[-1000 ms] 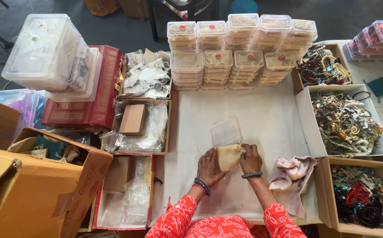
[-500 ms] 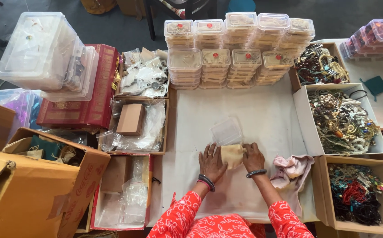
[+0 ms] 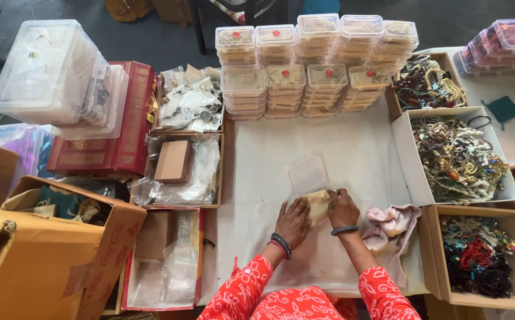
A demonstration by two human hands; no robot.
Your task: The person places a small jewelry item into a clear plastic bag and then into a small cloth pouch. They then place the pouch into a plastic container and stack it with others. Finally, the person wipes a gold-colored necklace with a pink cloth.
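**First:** Pressing down is what is seen at lower centre of the frame: a small beige cloth pouch (image 3: 318, 202) is pinned flat on the white-covered worktop (image 3: 352, 148) by the left hand (image 3: 293, 222) and the right hand (image 3: 342, 208).

**Second:** Is anything actually gripped?

**First:** Neither grip is closed round the pouch. The left palm is laid open and flat against its near edge; the right fingers are curled over its far corner, so it is held by pressure rather than pinched. How tightly cannot be told.

**Second:** And just beyond it?

**First:** An empty clear plastic box (image 3: 307, 173) is lying just above the pouch, touching or nearly so. A pink cloth (image 3: 395, 222) is bunched to the right.

**Second:** Which step is in hand?

**First:** Flattening or folding is judged to be under way. For the pouch to be lifted, a proper pinch on its edge would be called for.
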